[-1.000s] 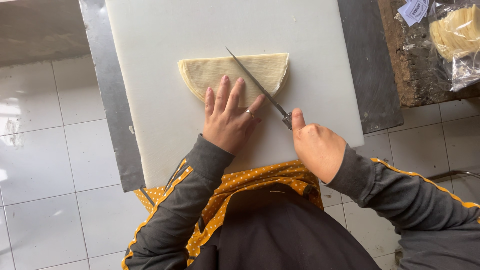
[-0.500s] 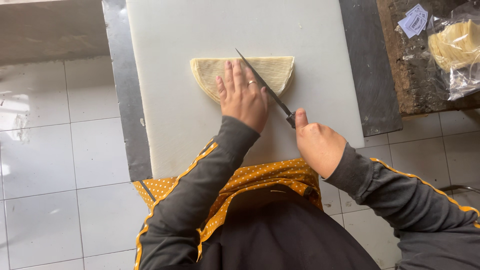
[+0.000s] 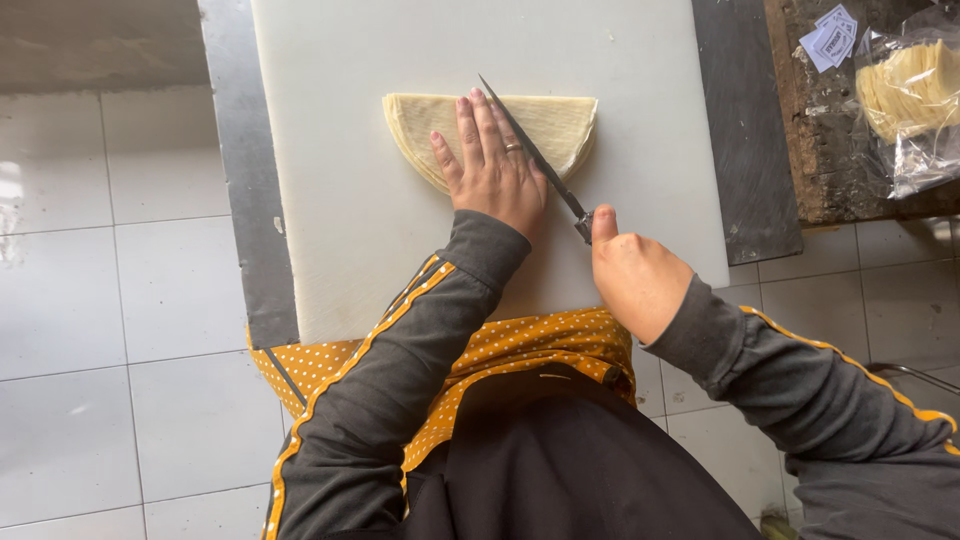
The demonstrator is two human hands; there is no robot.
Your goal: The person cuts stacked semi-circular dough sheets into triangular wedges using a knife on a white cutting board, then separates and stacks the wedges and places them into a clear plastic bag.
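A pale yellow half-round stack of thin flat dough sheets [image 3: 560, 125] lies on a white cutting board [image 3: 350, 230]. My left hand [image 3: 490, 165] presses flat on the stack's middle, fingers spread, a ring on one finger. My right hand [image 3: 635, 275] grips the handle of a long dark knife [image 3: 525, 140]. The blade runs diagonally across the stack, just right of my left fingers, its tip past the stack's straight far edge.
The board rests on a grey metal table [image 3: 245, 200] above a white tiled floor [image 3: 100, 300]. At the right, a clear plastic bag of more yellow sheets [image 3: 910, 100] sits on a dark wooden surface [image 3: 810, 150]. I wear a yellow dotted apron [image 3: 510, 345].
My left hand has slid forward from the stack's near edge onto its middle. The knife has shifted with it and stays angled across the sheets.
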